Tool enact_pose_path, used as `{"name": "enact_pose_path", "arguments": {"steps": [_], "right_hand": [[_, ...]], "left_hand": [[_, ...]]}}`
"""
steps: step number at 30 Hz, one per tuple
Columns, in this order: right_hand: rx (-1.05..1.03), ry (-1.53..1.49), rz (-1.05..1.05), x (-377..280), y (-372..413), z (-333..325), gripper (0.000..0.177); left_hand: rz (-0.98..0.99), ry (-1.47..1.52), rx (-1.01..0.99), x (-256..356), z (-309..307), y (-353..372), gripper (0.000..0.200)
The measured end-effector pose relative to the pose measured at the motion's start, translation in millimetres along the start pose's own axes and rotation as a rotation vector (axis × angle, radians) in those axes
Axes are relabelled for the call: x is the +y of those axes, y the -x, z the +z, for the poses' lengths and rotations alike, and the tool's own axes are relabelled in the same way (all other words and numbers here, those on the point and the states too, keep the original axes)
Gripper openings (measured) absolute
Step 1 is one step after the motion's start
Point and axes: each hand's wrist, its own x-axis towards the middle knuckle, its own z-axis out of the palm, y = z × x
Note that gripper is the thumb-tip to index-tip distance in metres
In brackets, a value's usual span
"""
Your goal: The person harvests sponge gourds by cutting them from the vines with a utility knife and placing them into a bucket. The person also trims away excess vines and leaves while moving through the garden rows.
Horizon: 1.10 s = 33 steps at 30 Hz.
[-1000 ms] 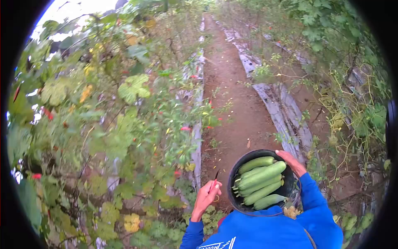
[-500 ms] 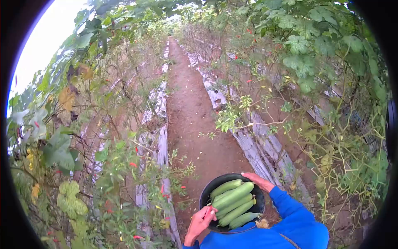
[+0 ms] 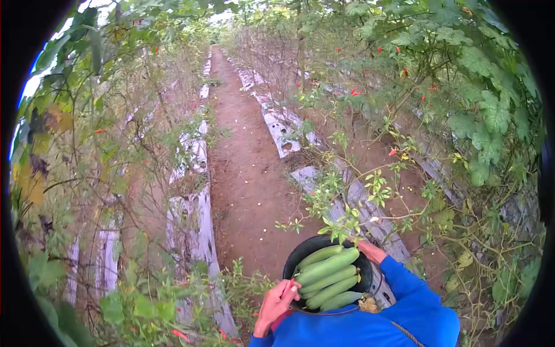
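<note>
To the left of the left hand's fingers stands a tangled row of leafy plants (image 3: 115, 191). A second ago it filled the view; now the head has turned and the dirt path (image 3: 243, 173) runs straight ahead, with a strip of pale plastic mulch (image 3: 193, 220) along its left edge.

The left hand (image 3: 276, 302) has moved as well. A second ago it was held apart from the bucket with a small dark blade standing up from the fist. Now its fingers are curled together around a thin red thing (image 3: 291, 284), probably that tool's handle, and the knuckles rest against the near-left rim of the black bucket (image 3: 296, 257).

Just right of those fingers, the green gourds (image 3: 326, 274) lie side by side in the bucket, heaped above its rim and no more in number than before.

The right hand (image 3: 370, 251) stays on the far-right rim. Its fingers lie flat and close together over the edge, and a leafy sprig (image 3: 341, 222) hides the tips. Beyond them, red chillies (image 3: 393, 152) hang in the right row.

As I judge it, the load is now steadied from both sides.
</note>
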Motion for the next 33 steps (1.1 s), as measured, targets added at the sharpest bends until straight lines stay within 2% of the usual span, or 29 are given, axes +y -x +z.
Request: {"name": "enact_pose_path", "arguments": {"steps": [1, 4, 6, 8, 10, 11, 13, 14, 15, 17, 19, 21, 22, 25, 26, 27, 29, 30, 31, 33], "right_hand": [[-0.022, 0.003, -0.076, -48.5, 18.7, 28.1, 0.052], [0.115, 0.148, -0.107, -29.3, -44.8, 12.3, 0.052], [0.033, 0.350, -0.471, -38.4, -81.0, 10.6, 0.051], [0.128, 0.346, -0.282, -105.6, -75.9, 63.3, 0.048], [0.077, 0.479, -0.741, -98.6, -123.4, 60.0, 0.050], [0.077, 0.473, -0.733, -118.7, -133.0, 75.0, 0.050], [0.057, -0.078, 0.060, -172.9, -158.0, 110.9, 0.051], [0.068, -0.055, -0.037, -197.8, -157.9, 130.1, 0.050], [0.066, -0.053, -0.035, -202.4, -175.6, 130.7, 0.050], [0.138, 0.053, 0.146, -220.4, -206.6, 139.2, 0.053], [0.125, 0.041, 0.114, -228.3, -240.3, 142.8, 0.056], [0.121, 0.158, -0.163, -209.3, -304.1, 130.9, 0.056], [0.092, 0.132, -0.073, -211.9, -334.4, 131.2, 0.054], [0.003, 0.030, -0.002, -223.1, -403.0, 127.1, 0.054], [-0.054, 0.047, -0.177, -210.1, -440.9, 118.2, 0.055], [-0.074, 0.048, -0.182, -202.1, -472.5, 104.6, 0.055], [-0.083, -0.115, 0.060, -258.9, -497.9, 121.9, 0.056], [0.038, -0.005, 0.033, -257.3, -531.0, 116.9, 0.055], [0.029, -0.014, 0.040, -262.6, -553.7, 115.7, 0.055], [-0.025, 0.030, 0.083, -283.5, -600.7, 109.5, 0.053]], "left_hand": [[-0.010, -0.007, -0.027, -6.6, -17.8, -10.2, 0.026], [-0.038, -0.011, -0.025, -8.2, -75.7, -75.7, 0.024], [-0.040, -0.013, -0.034, 2.6, -117.5, -106.7, 0.024], [-0.018, 0.000, -0.025, 10.0, -157.4, -136.8, 0.023], [-0.024, -0.004, -0.019, 14.5, -190.5, -166.4, 0.023], [-0.020, -0.011, 0.006, 19.9, -203.5, -180.7, 0.023], [-0.020, 0.016, 0.013, 35.0, -226.8, -200.5, 0.022], [-0.042, 0.048, 0.023, 40.5, -237.6, -210.3, 0.022], [-0.063, 0.084, 0.033, 42.5, -246.1, -220.5, 0.022], [-0.058, 0.095, 0.052, 32.9, -260.0, -242.8, 0.022], [-0.045, 0.105, 0.072, 23.1, -273.0, -268.5, 0.022], [-0.056, 0.075, 0.078, 14.8, -283.3, -299.2, 0.022], [-0.054, 0.075, 0.086, 11.6, -288.6, -314.2, 0.022], [-0.071, 0.056, 0.084, 1.7, -304.6, -371.3, 0.021], [-0.073, 0.059, 0.074, -0.5, -311.6, -386.7, 0.021], [-0.058, 0.065, 0.068, 0.1, -316.5, -409.9, 0.021], [-0.047, 0.020, 0.087, 1.4, -331.0, -459.8, 0.021], [-0.081, 0.012, 0.083, 4.8, -336.3, -483.3, 0.021], [-0.132, 0.003, 0.074, 10.0, -341.7, -498.9, 0.020], [-0.108, -0.076, 0.076, 23.2, -350.8, -538.5, 0.020]]}}
